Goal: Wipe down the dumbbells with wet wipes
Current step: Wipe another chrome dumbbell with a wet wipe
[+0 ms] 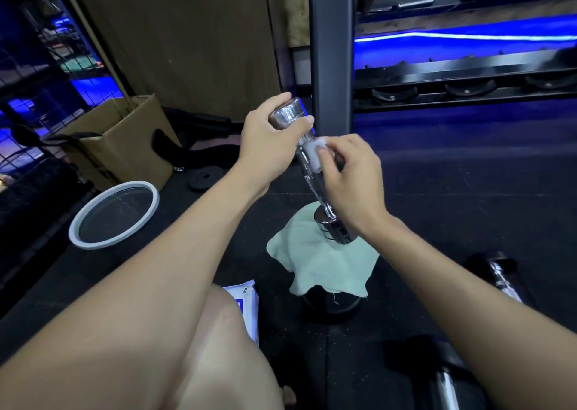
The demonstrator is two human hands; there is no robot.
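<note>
The job looks partway through, judging by the scene: one chrome dumbbell (312, 172) is under the wipe now, while two more dumbbells (502, 277) lie on the dark floor to the right (whether those are already cleaned, I cannot tell). The dumbbell in hand stands tilted, its lower head resting on a pale green cloth (324, 266) spread over a dark round object. The left hand (268, 141) curls around the upper head, steadying it. The right hand (349, 175) pinches a folded white wet wipe (313, 155) against the top of the handle, just below the left hand. The rest of the handle and the lower head likely remain to be wiped. The wipes packet (245, 303) lies by the knee.
</note>
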